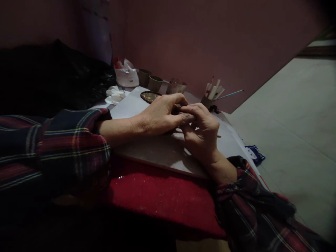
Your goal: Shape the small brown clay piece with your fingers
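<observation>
Both hands meet above a pale board (160, 150) at the middle of the view. My left hand (162, 115) comes in from the left with its fingers curled, back of the hand up. My right hand (201, 131) is bent toward it, its fingers closed near the left fingertips. A small dark brown piece shows between the hands, mostly hidden by the fingers; what it is I cannot make out. Brown smears mark the fingers. Behind my left hand lies a round dark dish (149, 96) with yellow specks.
Two grey-brown cups (155, 84), a clear cup (177, 85) and a white plastic bag (127, 74) stand along the wall. Crumpled tissue (114, 95) lies at left. A holder with sticks (207, 101) stands behind my right hand. A blue packet (254, 154) is at right.
</observation>
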Motion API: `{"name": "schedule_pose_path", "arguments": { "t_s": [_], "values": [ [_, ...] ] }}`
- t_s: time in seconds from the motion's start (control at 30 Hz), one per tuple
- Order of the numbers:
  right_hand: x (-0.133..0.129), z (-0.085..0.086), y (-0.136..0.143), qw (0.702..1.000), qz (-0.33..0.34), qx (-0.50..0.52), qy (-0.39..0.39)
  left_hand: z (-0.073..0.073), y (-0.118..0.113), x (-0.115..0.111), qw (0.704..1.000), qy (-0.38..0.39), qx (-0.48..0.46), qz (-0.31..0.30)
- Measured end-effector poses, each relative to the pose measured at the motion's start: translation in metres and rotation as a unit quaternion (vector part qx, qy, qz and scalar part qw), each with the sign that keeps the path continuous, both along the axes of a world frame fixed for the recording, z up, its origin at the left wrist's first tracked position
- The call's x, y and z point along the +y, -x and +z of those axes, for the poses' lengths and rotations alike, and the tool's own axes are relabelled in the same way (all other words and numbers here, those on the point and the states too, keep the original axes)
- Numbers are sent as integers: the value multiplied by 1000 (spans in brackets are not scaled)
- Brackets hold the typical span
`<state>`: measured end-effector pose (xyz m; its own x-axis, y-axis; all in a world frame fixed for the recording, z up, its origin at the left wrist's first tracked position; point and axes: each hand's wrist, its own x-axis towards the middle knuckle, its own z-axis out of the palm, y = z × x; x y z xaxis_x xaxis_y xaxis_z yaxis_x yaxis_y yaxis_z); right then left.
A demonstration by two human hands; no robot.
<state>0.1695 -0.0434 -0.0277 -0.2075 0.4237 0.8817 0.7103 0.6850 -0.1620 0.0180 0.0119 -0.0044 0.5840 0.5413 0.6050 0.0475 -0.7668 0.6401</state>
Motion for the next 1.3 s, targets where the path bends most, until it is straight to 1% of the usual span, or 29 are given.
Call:
{"name": "schedule_pose_path", "arguments": {
  "t_s": [0.4,0.6,1.07,1.3],
  "values": [
    [0,0,0,1000,-5,-6,0,-1,0,1,1000,-7,-6,2],
    [-1,1,1,1000,8,-1,-2,0,0,-1,1000,-2,-5,3],
    [-1,1,1,1000,15,4,1,0,0,0,1000,-11,-7,11],
    [-1,1,2,1000,20,11,5,2,1,-3,1000,1,2,12]
  ]
}}
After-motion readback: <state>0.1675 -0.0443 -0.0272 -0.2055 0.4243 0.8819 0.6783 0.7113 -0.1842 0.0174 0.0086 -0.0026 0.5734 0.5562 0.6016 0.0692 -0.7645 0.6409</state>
